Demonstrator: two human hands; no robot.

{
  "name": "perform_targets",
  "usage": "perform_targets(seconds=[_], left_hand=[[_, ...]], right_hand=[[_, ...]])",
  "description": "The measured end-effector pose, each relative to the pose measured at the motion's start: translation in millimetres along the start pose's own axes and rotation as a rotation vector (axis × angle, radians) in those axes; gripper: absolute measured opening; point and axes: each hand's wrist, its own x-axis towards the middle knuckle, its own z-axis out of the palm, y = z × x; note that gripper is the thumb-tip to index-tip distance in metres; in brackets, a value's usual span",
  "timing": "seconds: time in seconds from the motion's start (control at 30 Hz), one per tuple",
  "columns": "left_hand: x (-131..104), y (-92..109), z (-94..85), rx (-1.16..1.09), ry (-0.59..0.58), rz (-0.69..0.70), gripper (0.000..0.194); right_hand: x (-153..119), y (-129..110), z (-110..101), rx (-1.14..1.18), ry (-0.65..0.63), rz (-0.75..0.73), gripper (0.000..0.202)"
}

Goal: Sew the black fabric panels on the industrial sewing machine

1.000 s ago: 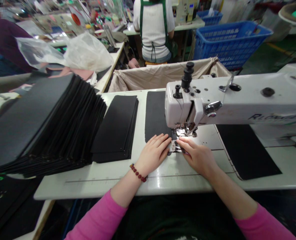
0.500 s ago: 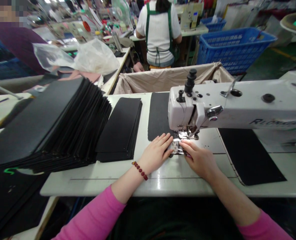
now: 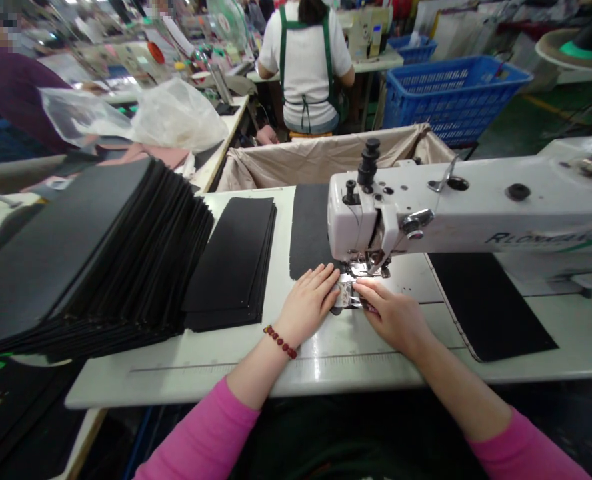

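Note:
A flat black panel (image 3: 309, 223) lies on the machine bed, its right part running behind the head of the white sewing machine (image 3: 456, 207). My left hand (image 3: 310, 300) rests flat on the panel's near edge, fingers stretched toward the presser foot (image 3: 363, 269). Just in front of the foot sits a shiny metal guide (image 3: 345, 293), between my two hands. At its right side is my right hand (image 3: 396, 323), the index finger extended along it and the other fingers curled under. What those curled fingers pinch is hidden.
To the left stand a thin pile of black panels (image 3: 231, 260) and a tall stack of them (image 3: 126, 240). Another black panel (image 3: 491, 303) lies right of the needle. Behind are a beige cloth-lined bin (image 3: 286, 163), a blue basket (image 3: 451, 93) and a seated co-worker (image 3: 306, 73).
The whole view has shifted slightly, so most things sit a little further left. Both hands keep the same places at the guide and panel.

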Motion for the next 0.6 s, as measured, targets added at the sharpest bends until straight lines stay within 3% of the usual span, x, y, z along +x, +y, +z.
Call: perform_targets(seconds=[0.6], left_hand=[[3.8, -1.8, 0.7, -0.024, 0.006, -0.014, 0.041]], right_hand=[[-0.5, -1.5, -0.4, -0.005, 0.009, 0.001, 0.047]])
